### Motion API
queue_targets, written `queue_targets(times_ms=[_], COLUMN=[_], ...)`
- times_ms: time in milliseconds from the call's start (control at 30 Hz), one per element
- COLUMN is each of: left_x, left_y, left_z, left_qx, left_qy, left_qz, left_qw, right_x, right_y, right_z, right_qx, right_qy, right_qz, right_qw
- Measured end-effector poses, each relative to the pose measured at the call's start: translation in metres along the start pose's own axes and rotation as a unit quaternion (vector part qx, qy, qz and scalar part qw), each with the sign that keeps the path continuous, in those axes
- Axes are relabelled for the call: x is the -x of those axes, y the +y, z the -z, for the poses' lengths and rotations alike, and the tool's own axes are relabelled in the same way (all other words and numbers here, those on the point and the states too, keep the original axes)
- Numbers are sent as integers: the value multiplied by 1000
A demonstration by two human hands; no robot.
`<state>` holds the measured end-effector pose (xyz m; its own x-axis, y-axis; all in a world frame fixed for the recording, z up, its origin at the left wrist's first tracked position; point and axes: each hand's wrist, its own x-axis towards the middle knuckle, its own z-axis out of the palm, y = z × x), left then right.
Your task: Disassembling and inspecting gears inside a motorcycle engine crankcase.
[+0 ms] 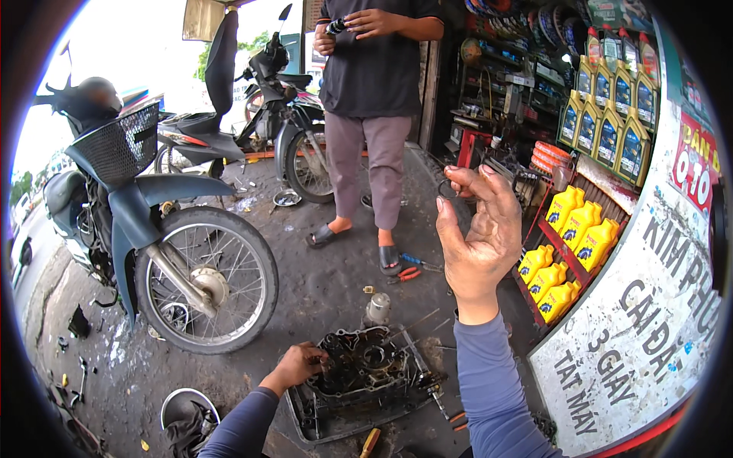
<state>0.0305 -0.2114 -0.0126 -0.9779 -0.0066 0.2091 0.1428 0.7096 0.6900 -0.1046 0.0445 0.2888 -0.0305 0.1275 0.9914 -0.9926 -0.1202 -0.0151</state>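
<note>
My right hand (482, 237) is raised at chest height, pinching a small, thin dark ring (445, 188) between thumb and fingertips; the other fingers are curled and grimy. Low in front of me, an opened engine case (359, 385), black with oil, lies in a shallow metal tray (313, 437). My left hand (298, 366) is at the left rim of this case, its fingers bent over the edge and closed on it. The fingertips are partly hidden against the dark metal. Just beyond the case stands a grey metal cylinder (378, 308).
A motorbike (126, 221) stands at left, another (267, 122) behind. Facing me, a person (374, 84) holds a dark part. Red-handled pliers (408, 274), a screwdriver (370, 443) and a metal bowl (189, 398) lie around. Oil bottles (565, 210) and a white sign (626, 336) line the right.
</note>
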Motion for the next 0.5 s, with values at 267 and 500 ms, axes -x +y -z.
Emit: queue_targets(times_ms=[267,500], left_x=[1,1], left_y=[6,12], left_z=[2,3], left_qx=[-14,-6], left_qy=[16,6], left_qz=[-23,14], left_qw=[1000,1000], right_x=[-7,10], right_y=[-4,28], right_z=[4,21], right_qx=[109,202], right_qy=[-19,7], right_qz=[77,86], right_qw=[991,976])
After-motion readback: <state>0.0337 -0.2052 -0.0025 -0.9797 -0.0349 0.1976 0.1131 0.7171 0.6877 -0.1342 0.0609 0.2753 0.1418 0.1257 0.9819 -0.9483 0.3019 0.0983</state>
